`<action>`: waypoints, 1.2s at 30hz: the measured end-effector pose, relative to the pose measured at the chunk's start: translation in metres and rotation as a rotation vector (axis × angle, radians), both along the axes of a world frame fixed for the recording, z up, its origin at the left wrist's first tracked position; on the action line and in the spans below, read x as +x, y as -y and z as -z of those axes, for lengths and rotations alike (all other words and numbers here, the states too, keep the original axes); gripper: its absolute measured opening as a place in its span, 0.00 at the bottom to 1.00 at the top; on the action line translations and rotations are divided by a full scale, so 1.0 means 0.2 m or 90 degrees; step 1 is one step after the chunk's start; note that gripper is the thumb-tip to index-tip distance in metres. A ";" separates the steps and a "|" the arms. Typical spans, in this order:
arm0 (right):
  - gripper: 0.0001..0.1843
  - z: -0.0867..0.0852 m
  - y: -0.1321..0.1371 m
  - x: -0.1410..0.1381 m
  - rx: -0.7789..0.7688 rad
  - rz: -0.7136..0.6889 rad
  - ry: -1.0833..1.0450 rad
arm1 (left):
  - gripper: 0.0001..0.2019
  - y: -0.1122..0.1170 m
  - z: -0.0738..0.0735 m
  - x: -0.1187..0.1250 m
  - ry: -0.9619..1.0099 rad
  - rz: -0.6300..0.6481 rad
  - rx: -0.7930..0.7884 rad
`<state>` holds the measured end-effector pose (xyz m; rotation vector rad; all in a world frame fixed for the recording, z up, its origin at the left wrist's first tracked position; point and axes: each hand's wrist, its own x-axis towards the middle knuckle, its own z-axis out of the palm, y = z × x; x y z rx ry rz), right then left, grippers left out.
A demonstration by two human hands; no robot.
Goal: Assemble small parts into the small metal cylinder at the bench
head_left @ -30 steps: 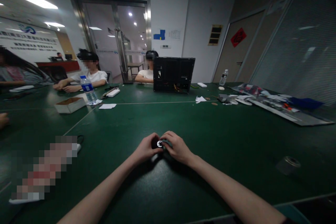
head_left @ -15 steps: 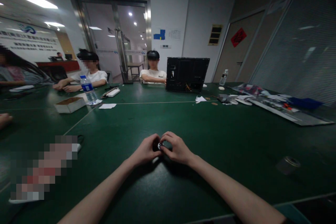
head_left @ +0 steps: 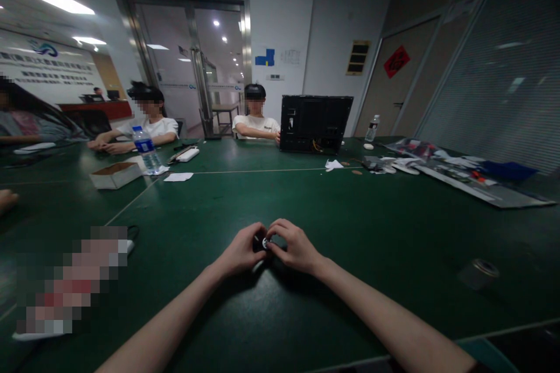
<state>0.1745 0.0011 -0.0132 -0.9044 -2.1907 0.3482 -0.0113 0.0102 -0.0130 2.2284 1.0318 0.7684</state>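
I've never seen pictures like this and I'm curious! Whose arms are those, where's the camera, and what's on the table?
There's no robot here, just a person with bare hands. The camera is worn on that person's head, looking forward and down, so you see almost what they see. Their left hand and right hand meet over a dark green table. Together they hold a small white-and-dark piece, too tiny to name. Also on the table are a clear plastic bottle with a blue label, an open white box, a big black boxy case, and a grey can-shaped thing. Other people sit around too.
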 end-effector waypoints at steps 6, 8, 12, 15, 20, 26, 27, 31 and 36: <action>0.05 -0.01 0.00 0.01 0.011 0.002 -0.022 | 0.07 0.00 0.00 0.01 -0.001 0.001 -0.003; 0.04 -0.02 0.00 0.02 0.013 0.004 -0.032 | 0.08 0.00 0.00 0.01 0.000 -0.004 -0.008; 0.04 -0.04 -0.03 0.05 0.002 0.028 -0.029 | 0.10 0.00 0.00 0.01 0.011 -0.007 -0.032; 0.05 -0.02 -0.07 0.09 -0.029 0.052 0.013 | 0.11 0.00 -0.01 0.00 0.014 -0.006 -0.046; 0.05 0.02 -0.11 0.12 -0.092 0.012 0.121 | 0.11 0.00 -0.03 0.00 0.004 -0.012 -0.071; 0.06 0.02 -0.12 0.14 -0.117 -0.009 0.139 | 0.12 -0.01 -0.02 0.00 0.003 -0.021 -0.074; 0.07 0.02 -0.12 0.14 -0.120 -0.009 0.138 | 0.12 -0.01 -0.02 0.00 0.004 -0.020 -0.075; 0.10 0.00 -0.10 0.14 -0.123 -0.008 0.126 | 0.12 -0.01 -0.02 0.00 0.005 -0.021 -0.079; 0.18 -0.02 -0.06 0.12 -0.113 -0.040 0.093 | 0.11 -0.01 -0.02 0.00 -0.003 -0.019 -0.081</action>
